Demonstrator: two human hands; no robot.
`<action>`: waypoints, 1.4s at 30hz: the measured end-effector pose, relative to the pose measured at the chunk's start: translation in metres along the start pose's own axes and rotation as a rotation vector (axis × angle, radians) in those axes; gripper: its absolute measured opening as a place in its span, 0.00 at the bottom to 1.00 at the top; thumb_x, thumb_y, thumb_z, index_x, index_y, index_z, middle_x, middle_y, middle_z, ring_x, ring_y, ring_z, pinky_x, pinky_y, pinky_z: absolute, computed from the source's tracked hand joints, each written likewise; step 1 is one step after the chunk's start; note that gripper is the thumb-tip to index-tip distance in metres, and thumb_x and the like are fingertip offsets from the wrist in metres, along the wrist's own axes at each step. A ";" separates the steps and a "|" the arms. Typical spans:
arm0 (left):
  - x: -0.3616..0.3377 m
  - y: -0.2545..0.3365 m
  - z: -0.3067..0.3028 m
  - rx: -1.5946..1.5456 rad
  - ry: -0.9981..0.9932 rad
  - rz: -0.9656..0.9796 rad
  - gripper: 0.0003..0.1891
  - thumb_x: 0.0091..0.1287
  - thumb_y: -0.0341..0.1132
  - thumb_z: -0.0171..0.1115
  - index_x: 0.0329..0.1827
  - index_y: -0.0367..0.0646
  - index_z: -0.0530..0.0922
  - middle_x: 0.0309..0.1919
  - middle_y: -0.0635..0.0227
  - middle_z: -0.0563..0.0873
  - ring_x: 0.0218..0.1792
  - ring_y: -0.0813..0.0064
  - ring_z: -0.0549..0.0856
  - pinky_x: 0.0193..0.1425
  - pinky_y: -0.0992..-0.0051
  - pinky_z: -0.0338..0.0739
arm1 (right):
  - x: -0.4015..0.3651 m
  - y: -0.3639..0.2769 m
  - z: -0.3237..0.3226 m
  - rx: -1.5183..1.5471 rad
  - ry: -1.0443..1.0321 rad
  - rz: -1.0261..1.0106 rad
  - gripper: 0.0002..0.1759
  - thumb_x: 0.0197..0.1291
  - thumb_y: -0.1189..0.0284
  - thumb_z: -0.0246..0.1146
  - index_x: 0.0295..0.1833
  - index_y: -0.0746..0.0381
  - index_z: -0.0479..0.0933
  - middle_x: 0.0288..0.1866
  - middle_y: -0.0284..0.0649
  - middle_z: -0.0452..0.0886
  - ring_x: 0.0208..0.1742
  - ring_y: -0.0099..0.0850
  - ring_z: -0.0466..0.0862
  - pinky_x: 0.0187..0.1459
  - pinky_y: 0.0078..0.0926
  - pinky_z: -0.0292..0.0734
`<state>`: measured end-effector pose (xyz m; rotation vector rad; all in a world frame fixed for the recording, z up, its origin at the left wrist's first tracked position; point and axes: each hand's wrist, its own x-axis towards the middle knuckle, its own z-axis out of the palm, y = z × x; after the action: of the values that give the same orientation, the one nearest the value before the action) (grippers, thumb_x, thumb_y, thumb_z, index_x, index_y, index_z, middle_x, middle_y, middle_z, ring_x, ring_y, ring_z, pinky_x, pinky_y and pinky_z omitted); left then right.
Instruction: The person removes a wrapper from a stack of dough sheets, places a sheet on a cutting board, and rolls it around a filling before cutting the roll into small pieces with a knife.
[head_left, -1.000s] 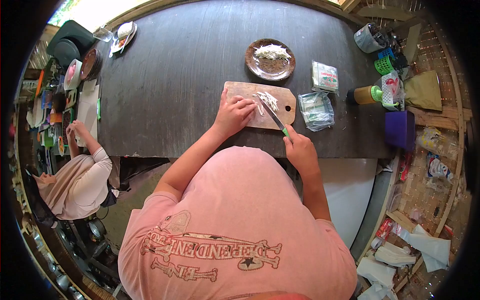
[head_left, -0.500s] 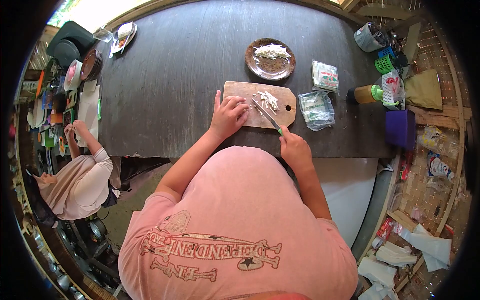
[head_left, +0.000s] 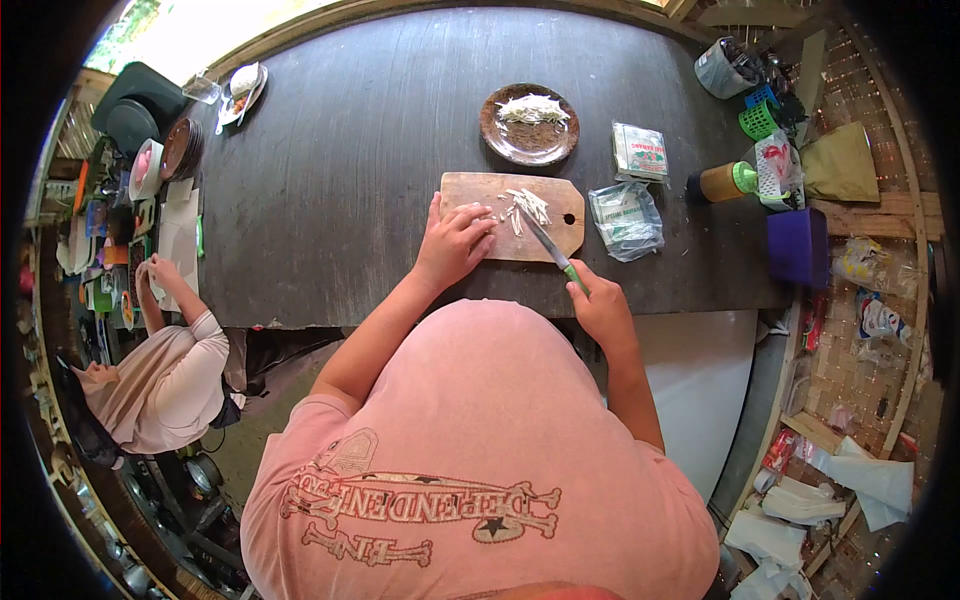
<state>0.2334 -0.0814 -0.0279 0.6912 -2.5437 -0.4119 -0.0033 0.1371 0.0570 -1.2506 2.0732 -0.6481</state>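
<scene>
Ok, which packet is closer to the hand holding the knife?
The crumpled clear packet beside the cutting board, nearest the right hand gripping the knife. The flat packet lies farther back, by the brown plate.

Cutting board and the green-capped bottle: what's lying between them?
A clear plastic packet lies between cutting board and green-capped bottle, seen in the head view.

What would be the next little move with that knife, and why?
Probably a short downward cut through the white strips. The right hand grips the knife by its green handle. The blade is angled over the cutting board with its tip right beside the strips. The left hand rests on the board, fingertips close to them, as if to steady them.
</scene>
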 end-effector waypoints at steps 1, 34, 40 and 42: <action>0.001 0.001 0.000 0.001 -0.001 0.003 0.12 0.75 0.41 0.75 0.58 0.55 0.91 0.68 0.74 0.89 0.77 0.66 0.83 0.91 0.28 0.53 | -0.002 0.007 0.003 -0.033 0.070 -0.024 0.25 0.78 0.66 0.68 0.77 0.54 0.81 0.47 0.59 0.91 0.52 0.63 0.90 0.53 0.59 0.84; 0.039 0.005 0.022 0.059 -0.065 0.040 0.19 0.78 0.44 0.71 0.69 0.56 0.88 0.75 0.76 0.86 0.83 0.65 0.78 0.90 0.22 0.44 | -0.004 0.020 0.008 -0.215 0.153 -0.028 0.26 0.78 0.65 0.68 0.79 0.50 0.81 0.47 0.50 0.92 0.50 0.57 0.92 0.52 0.58 0.86; 0.036 0.007 0.015 0.011 -0.103 0.043 0.17 0.78 0.42 0.71 0.67 0.57 0.89 0.73 0.77 0.86 0.81 0.65 0.79 0.89 0.20 0.46 | -0.007 0.017 0.004 -0.209 0.127 -0.036 0.27 0.78 0.64 0.68 0.80 0.50 0.80 0.47 0.50 0.92 0.49 0.57 0.92 0.51 0.58 0.87; 0.035 0.008 0.011 0.012 -0.094 0.031 0.16 0.77 0.42 0.72 0.65 0.57 0.89 0.71 0.77 0.87 0.81 0.65 0.79 0.89 0.20 0.46 | -0.007 0.022 0.002 -0.193 0.168 -0.046 0.27 0.78 0.64 0.68 0.80 0.50 0.80 0.47 0.50 0.92 0.49 0.57 0.92 0.50 0.58 0.87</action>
<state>0.1981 -0.0918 -0.0221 0.6498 -2.6442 -0.4277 -0.0127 0.1527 0.0421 -1.3966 2.2960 -0.6025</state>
